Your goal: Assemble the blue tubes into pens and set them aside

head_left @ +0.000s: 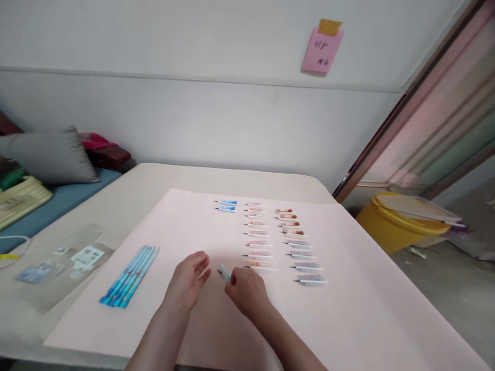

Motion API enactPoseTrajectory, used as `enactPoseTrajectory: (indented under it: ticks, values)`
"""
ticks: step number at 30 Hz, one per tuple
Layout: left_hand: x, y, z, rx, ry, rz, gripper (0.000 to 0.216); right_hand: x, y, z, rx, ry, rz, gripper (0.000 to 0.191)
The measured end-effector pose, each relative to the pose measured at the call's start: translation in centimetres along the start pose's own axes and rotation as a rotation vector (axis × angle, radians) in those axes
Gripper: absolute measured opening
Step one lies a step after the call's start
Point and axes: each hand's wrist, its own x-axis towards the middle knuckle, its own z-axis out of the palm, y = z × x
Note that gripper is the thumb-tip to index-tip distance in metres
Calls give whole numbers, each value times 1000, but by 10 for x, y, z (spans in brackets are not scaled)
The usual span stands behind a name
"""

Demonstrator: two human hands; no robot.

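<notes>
My right hand (pixel 247 289) is closed around a pale blue pen (pixel 224 273), whose dark tip points toward my left hand; most of its body is hidden in the fist. My left hand (pixel 188 278) hovers just left of the tip, fingers loosely curled and apart, with nothing in it. Several light blue pens (pixel 130 278) lie side by side in a bundle on the pink sheet (pixel 201 226) to the left. Two short blue pens (pixel 226 209) rest farther back. Beside them run a column of pinkish pens (pixel 258 243) and a column of brown and grey ones (pixel 308 267).
On the table's left side lie clear plastic bags (pixel 73 268) with a printed label. Beyond that edge is a seat with a grey cushion (pixel 52 154). A yellow bin (pixel 398 221) stands at the right. A pink note (pixel 322 51) is taped to the wall.
</notes>
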Motion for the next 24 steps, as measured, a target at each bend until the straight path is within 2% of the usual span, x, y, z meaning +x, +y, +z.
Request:
enactPoseTrajectory:
  ticks: [2, 5, 8, 11, 15, 18, 21, 24]
  values:
    - [-4, -8, 6, -5, -11, -69, 16, 6, 4, -3, 197, -31, 42, 11]
    - [-13, -23, 16, 42, -111, -157, 15, 10, 8, -5, 450, -77, 52, 11]
    - [-16, -34, 21, 78, -193, -194, 12, 10, 7, -6, 565, -81, 36, 13]
    - [-13, -34, 20, 41, -182, -153, 12, 8, 8, -15, 577, -64, -26, 17]
    - [-5, -16, 12, -118, -131, -76, 12, 6, 17, -30, 344, 25, -41, 21]
    - [2, -2, 5, -181, -109, -29, 8, 0, 21, -30, 65, -65, -51, 19]
    - [7, 5, 0, -212, -73, -11, 6, -10, 15, -20, -252, -143, -91, 22]
    - [12, 8, -4, -256, -38, -8, 7, -17, 5, -10, -373, -171, -126, 28]
